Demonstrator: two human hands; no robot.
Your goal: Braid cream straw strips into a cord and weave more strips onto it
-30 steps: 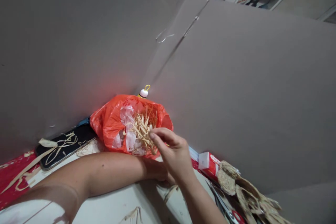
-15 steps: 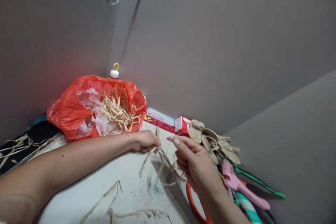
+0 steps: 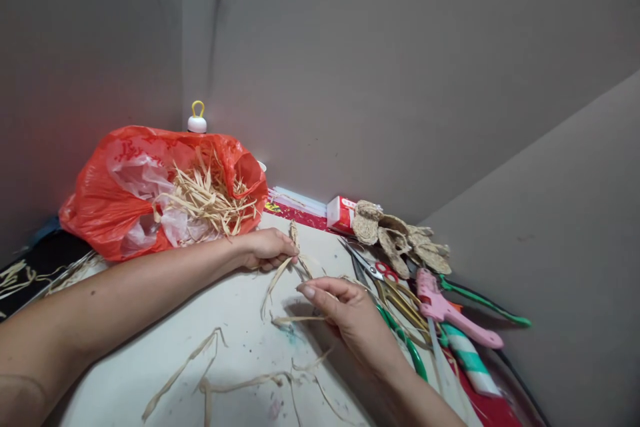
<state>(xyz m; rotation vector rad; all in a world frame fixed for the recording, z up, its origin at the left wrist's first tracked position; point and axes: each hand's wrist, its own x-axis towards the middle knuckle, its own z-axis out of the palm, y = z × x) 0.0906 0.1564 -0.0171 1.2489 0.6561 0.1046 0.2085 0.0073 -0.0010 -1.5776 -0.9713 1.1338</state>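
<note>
My left hand (image 3: pixel 270 248) is closed in a pinch on a short braid of dried straw-like strips (image 3: pixel 294 232), whose plaited end points up toward the back of the table. Below the pinch, unbraided strands (image 3: pixel 273 285) fan out over the white tabletop. My right hand (image 3: pixel 345 317) is just right of these, thumb and forefinger pressed together on a strand that runs from the braid. Another strip (image 3: pixel 297 320) shows by its palm; the curled fingers hide part of it. Loose strips (image 3: pixel 240 385) lie on the white table (image 3: pixel 165 347) nearer to me.
A red plastic bag (image 3: pixel 105 180) of dried strips stands back left, a bottle (image 3: pixel 197 123) behind it. Along the right are a red-white box (image 3: pixel 341 213), woven straw pieces (image 3: pixel 367 223), scissors (image 3: pixel 370 267), a pink glue gun (image 3: pixel 445 310) and a green-white roll (image 3: pixel 470 360). Grey walls enclose the back.
My right hand has come down and left, closer to the braid's loose strands. The left hand keeps its pinch. The view has shifted, so the scissors beside my right hand now show.
</note>
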